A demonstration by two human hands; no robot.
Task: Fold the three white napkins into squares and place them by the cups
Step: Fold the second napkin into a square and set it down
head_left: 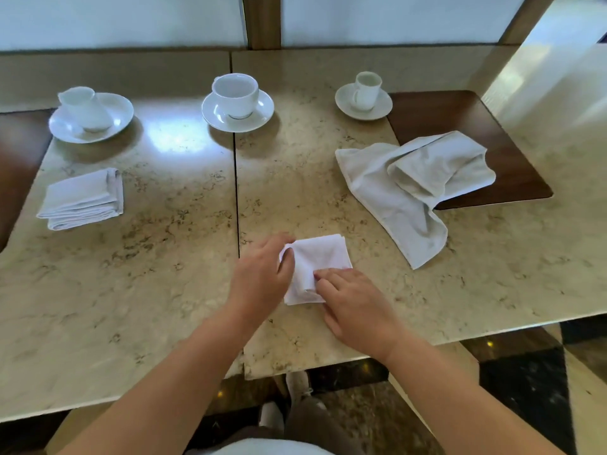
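Note:
A small folded white napkin (320, 257) lies near the table's front edge. My left hand (262, 274) grips its left edge, thumb on top of the cloth. My right hand (351, 307) presses flat fingers on its lower right part. A second napkin (82, 200), folded into a square, lies at the left below the left cup (87, 108) on its saucer. A third napkin (414, 188) lies crumpled and unfolded at the right, below the small right cup (366, 90). The middle cup (235, 95) stands on a saucer at the back centre.
Two marble tables (147, 274) meet along a dark seam (236, 192). A dark wooden placemat (460, 116) lies under part of the crumpled napkin; another dark one shows at the far left edge (16, 152). A wall panel runs behind the cups.

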